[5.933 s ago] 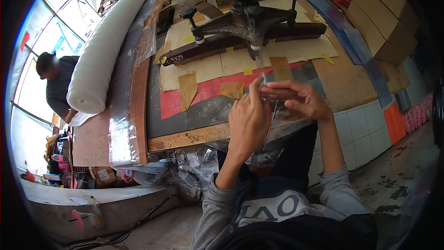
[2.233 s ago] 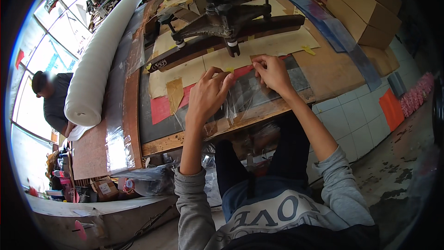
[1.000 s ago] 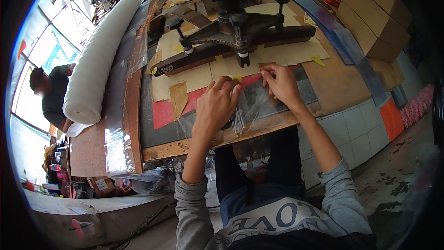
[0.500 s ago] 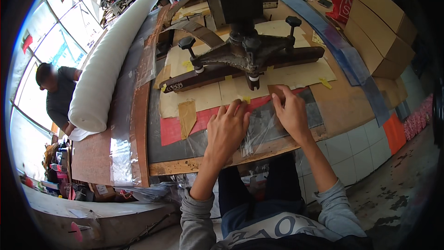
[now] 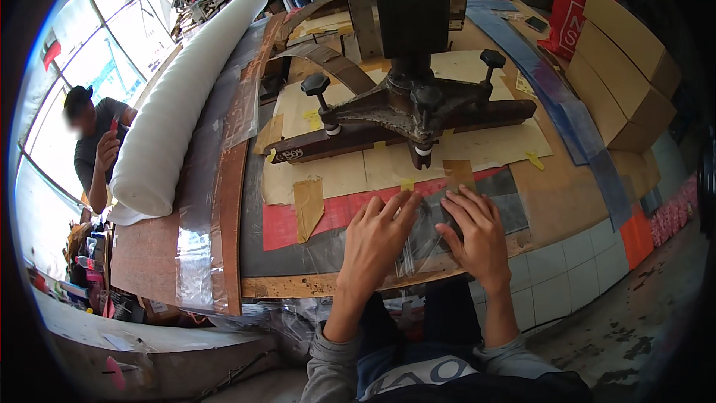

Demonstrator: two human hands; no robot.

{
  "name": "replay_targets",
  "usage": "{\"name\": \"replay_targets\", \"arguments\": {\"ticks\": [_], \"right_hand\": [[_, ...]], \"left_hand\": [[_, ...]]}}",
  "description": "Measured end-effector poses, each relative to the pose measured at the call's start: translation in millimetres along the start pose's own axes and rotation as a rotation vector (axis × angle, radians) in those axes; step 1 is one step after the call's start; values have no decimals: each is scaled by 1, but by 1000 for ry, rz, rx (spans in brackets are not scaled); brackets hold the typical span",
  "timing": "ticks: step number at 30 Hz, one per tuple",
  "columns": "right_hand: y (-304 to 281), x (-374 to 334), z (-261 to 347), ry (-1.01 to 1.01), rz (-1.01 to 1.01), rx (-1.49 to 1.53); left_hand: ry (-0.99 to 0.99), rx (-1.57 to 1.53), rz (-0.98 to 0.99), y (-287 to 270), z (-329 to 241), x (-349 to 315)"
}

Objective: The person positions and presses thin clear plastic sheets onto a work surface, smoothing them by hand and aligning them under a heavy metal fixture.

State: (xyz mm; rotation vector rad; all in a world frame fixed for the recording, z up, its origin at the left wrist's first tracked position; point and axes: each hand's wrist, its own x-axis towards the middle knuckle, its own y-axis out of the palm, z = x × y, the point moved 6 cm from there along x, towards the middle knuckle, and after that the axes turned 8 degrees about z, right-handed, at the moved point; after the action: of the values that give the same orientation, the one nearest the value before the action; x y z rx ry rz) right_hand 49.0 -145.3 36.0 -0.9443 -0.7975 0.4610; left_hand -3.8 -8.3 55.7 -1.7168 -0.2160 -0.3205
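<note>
— What do we see far on the left?

— Another person (image 5: pixel 95 145) stands outside the desk, by the bright windows (image 5: pixel 67 52), with one hand up. Next to that person lies a long white roll (image 5: pixel 175 108). It rests on the desk (image 5: pixel 160 254) and reaches away from us.

— And beside the roll?

— A strip of clear plastic film (image 5: pixel 195 246) lies over a brown board edge. Then comes a dark mat with a red sheet (image 5: pixel 321 216) and pale card pieces (image 5: pixel 350 172) on top, stuck down with bits of tape.

— Where are our hands?

— Our left hand (image 5: pixel 377 242) lies flat, fingers spread a little, pressing down on a clear plastic bag (image 5: pixel 421 242). The bag sits near the front edge of the desk, on the dark mat, just under the red sheet. Our right hand (image 5: pixel 473 235) is flat too, fingers spread, pressing on the same bag just beside the left one. Neither hand pinches anything.

— What is behind the hands?

— A big dark metal press (image 5: pixel 414 101) with round black knobs (image 5: pixel 315 83) stands on a long wooden bar (image 5: pixel 328 142).

— And on the right?

— A blue strip (image 5: pixel 574 119) runs along the desk. Past it we see stacked brown boxes (image 5: pixel 623 75) and a red bag (image 5: pixel 568 15). Below is a white tiled wall (image 5: pixel 567 283) and the grey floor.
</note>
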Motion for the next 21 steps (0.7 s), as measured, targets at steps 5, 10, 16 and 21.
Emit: {"name": "replay_targets", "arguments": {"ticks": [5,10,16,21], "right_hand": [[2,-1,-1,37,-17,20],[0,-3,-1,-4,-21,-1],[0,-3,-2,5,-19,27],[1,-3,-3,8,-12,27]], "left_hand": [[-81,-124,60,-3,-1,-14],[-90,-116,50,1,-5,-19],[-86,-121,7,2,-4,-20],[-136,-192,37,2,-3,-19]]}}
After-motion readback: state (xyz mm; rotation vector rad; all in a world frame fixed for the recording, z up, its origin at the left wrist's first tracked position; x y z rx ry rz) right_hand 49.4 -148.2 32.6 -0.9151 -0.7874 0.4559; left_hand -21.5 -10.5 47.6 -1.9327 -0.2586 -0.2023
